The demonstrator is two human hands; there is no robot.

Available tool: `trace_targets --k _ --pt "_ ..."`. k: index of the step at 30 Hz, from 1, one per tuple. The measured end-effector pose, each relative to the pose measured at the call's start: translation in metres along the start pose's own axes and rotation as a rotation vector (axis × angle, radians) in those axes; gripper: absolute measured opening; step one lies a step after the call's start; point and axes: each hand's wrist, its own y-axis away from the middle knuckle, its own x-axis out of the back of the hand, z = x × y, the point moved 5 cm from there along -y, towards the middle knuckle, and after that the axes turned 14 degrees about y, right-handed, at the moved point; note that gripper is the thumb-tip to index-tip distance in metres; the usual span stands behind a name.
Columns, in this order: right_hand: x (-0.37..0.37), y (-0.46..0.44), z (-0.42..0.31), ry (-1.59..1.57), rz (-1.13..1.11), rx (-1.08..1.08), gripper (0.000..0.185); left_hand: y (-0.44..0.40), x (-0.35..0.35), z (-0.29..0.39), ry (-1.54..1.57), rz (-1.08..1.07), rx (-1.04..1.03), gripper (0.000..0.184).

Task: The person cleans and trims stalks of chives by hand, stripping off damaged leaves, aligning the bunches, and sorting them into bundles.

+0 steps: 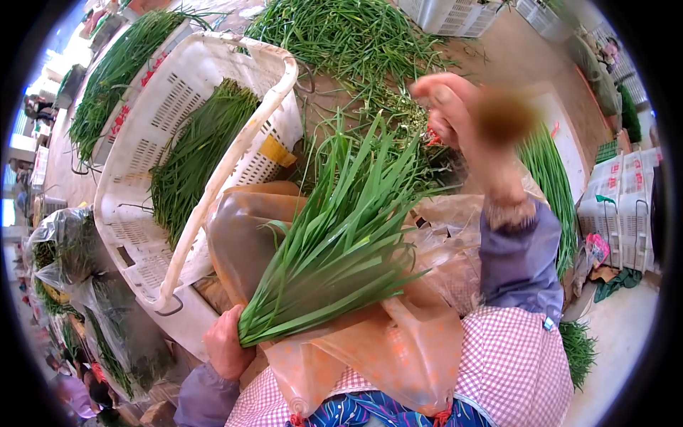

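Observation:
My left hand (226, 343) is closed around the base of a bunch of garlic chives (334, 249), whose long flat green leaves fan out up and to the right over my lap. Raised to the right of the leaf tips, my right hand (455, 107) has its fingers curled in with the thumb against them. Whatever it might pinch is hidden, and a blurred brown spot covers part of the hand and wrist. An orange-patterned plastic apron (377, 356) lies across my lap under the chives.
Left of me stands a white plastic basket (181, 78) with bundled chives (206, 156) inside. A large heap of loose chives (348, 43) lies on the floor ahead. More chives (551, 185) lie at my right. White crates (622, 206) stand at the far right, bagged greens (67, 242) at the left.

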Motion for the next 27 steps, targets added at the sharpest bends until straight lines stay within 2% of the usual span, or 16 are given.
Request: trace_targets --k 2,3,4,6,8,10,11,14,16,19,20,22,23,24,26,27 --pt "-0.023 -0.017 -0.010 0.029 -0.260 0.102 0.030 -0.001 0.001 0.002 -0.012 0.003 -0.020 0.046" --pt "-0.035 -0.024 -0.008 0.208 -0.250 0.342 0.031 -0.001 0.001 0.004 -0.022 0.009 -0.032 0.046" --pt "-0.042 -0.027 -0.004 0.202 -0.253 0.341 0.031 0.000 0.001 0.005 -0.025 0.007 -0.028 0.046" --pt "-0.059 -0.024 -0.007 0.554 -0.313 0.582 0.030 0.000 0.002 0.007 -0.012 0.040 -0.061 0.046" --pt "-0.054 -0.023 -0.010 0.492 -0.262 0.526 0.033 0.000 0.002 0.005 -0.013 0.047 -0.066 0.045" --pt "-0.027 -0.029 -0.002 0.228 -0.003 0.194 0.034 0.001 0.001 0.003 -0.008 0.060 -0.065 0.044" --pt "-0.024 -0.035 0.021 -0.119 -0.034 0.103 0.035 0.000 0.001 0.003 -0.007 0.062 -0.073 0.044" --pt "-0.017 -0.026 0.022 -0.189 -0.176 -0.081 0.035 -0.002 0.000 0.002 -0.014 0.061 -0.088 0.042" --pt "-0.023 -0.016 0.007 -0.104 -0.283 -0.066 0.034 -0.002 0.000 0.002 -0.022 0.058 -0.087 0.042" --pt "-0.037 -0.005 -0.007 0.162 -0.603 0.187 0.034 0.001 -0.001 0.003 -0.034 0.065 -0.085 0.042" --pt "-0.039 -0.004 -0.005 0.160 -0.606 0.190 0.034 0.001 -0.001 0.003 -0.041 0.059 -0.081 0.042" --pt "-0.043 0.000 -0.006 0.231 -0.449 0.424 0.036 0.001 -0.001 0.004 -0.047 0.052 -0.076 0.042" --pt "-0.042 -0.003 0.004 0.053 -0.246 0.432 0.034 0.001 -0.001 0.004 -0.047 0.052 -0.083 0.042" --pt "-0.040 -0.007 0.011 0.052 -0.247 0.432 0.034 0.001 -0.001 0.004 -0.046 0.052 -0.090 0.042" --pt "-0.021 -0.021 0.048 -0.501 -0.139 -0.080 0.029 0.002 -0.001 0.003 -0.045 0.052 -0.088 0.042" --pt "-0.020 -0.021 0.045 -0.465 -0.154 -0.023 0.022 0.002 -0.001 0.002 -0.044 0.051 -0.091 0.042"
